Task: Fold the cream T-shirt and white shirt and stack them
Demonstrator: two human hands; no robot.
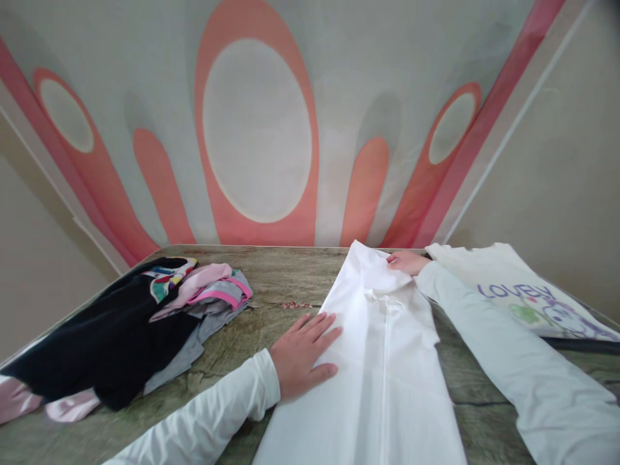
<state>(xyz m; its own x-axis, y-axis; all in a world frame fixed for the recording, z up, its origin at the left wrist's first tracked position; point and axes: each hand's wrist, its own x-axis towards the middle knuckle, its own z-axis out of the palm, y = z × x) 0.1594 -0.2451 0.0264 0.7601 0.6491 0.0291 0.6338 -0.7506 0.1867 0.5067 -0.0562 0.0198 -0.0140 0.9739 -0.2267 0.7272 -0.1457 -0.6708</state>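
Observation:
A long white garment, which looks like a dress, lies on the table with its narrower top end near the far edge. A seam or zip line runs down its middle below a small shiny bow-like detail. My left hand rests flat on the dress's left edge, fingers stretched out and apart. At the upper right of the dress, my right hand has its fingers bent and pinching the cloth near the top edge. Part of that grip is hidden from view.
On the left lies a loose pile of clothes, black, pink and grey. A folded white shirt with "LOVELY" lettering lies at the right, partly behind my right sleeve. Beyond the wooden table stands a wall with pink and white shapes.

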